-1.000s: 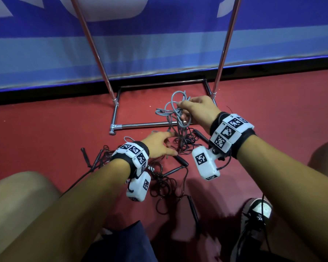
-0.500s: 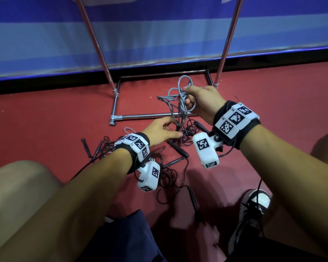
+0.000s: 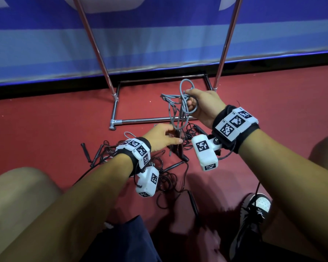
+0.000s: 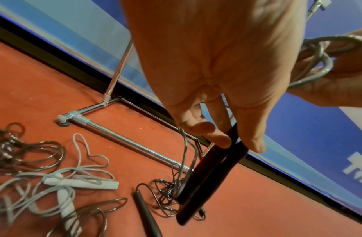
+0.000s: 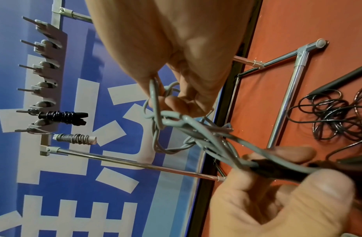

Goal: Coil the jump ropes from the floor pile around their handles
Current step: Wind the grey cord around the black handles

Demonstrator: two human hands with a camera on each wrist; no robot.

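My left hand (image 3: 169,137) grips two black handles (image 4: 206,179) side by side, pointing down at the floor; the fingers and thumb (image 4: 235,141) clamp their upper ends. A grey jump rope (image 3: 182,103) rises from those handles in a tangled bunch of loops. My right hand (image 3: 192,100) holds it up above and behind the left hand, with the loops (image 5: 176,121) pinched between curled fingers (image 5: 166,96). The strands between the two hands are snarled.
A pile of black ropes (image 3: 165,178) and loose black handles lies on the red floor under my left wrist. A pale grey rope with white handles (image 4: 80,182) lies left of them. A metal rack's base (image 3: 144,121) stands just behind; two coiled ropes (image 5: 64,117) hang on its hooks. My shoe (image 3: 254,210) is at the lower right.
My right hand has lifted the grey loops higher and farther from the floor. My left hand has risen a little with the black handles.
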